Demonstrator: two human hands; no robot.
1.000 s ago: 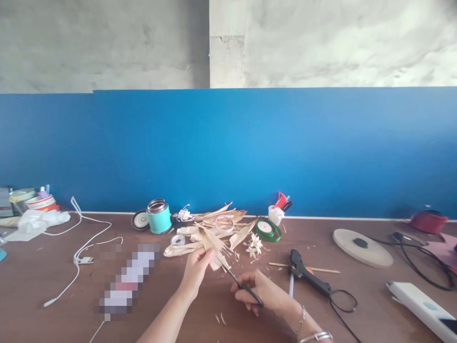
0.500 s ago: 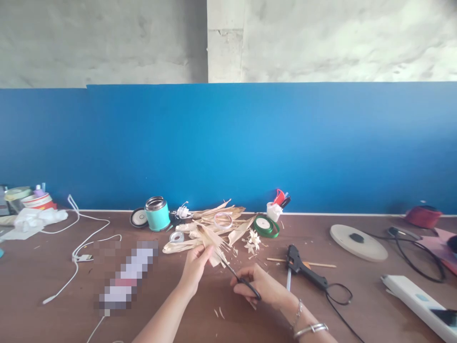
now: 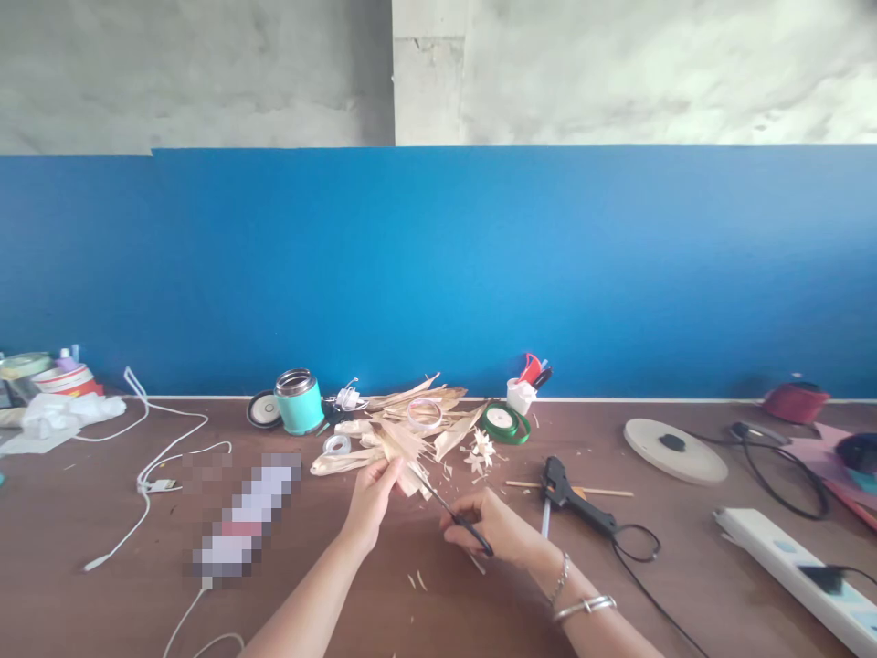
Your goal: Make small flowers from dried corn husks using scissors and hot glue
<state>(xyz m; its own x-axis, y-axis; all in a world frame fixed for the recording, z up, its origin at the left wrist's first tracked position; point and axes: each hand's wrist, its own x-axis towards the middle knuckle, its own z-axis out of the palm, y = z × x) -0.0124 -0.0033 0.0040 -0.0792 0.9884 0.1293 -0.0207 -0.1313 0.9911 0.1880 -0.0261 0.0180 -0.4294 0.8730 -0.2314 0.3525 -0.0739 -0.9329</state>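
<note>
Pinched in my left hand (image 3: 374, 493) is a dried corn husk (image 3: 403, 445), its far edge cut into pointed strips. My right hand (image 3: 483, 525) grips black-handled scissors (image 3: 458, 518), whose blades reach left to the husk's lower part; whether they are closed on it I cannot tell. Behind the husk lies a pile of more dried husks (image 3: 438, 402) with a roll of clear tape (image 3: 425, 413) on top. Right of it sit small cream husk flowers (image 3: 481, 450) and a spool of green ribbon (image 3: 505, 423).
A black glue gun (image 3: 579, 498) rests across a wooden stick (image 3: 609, 492) at my right, its cord trailing forward. Farther right are a round pale disc (image 3: 675, 451) and a white power strip (image 3: 795, 567). A turquoise jar (image 3: 299, 404) and white cables (image 3: 147, 457) are on the left.
The view has shifted slightly, so the table's things sit a little higher and more to the left. Both hands keep nearly the same place, still holding husk and scissors.
</note>
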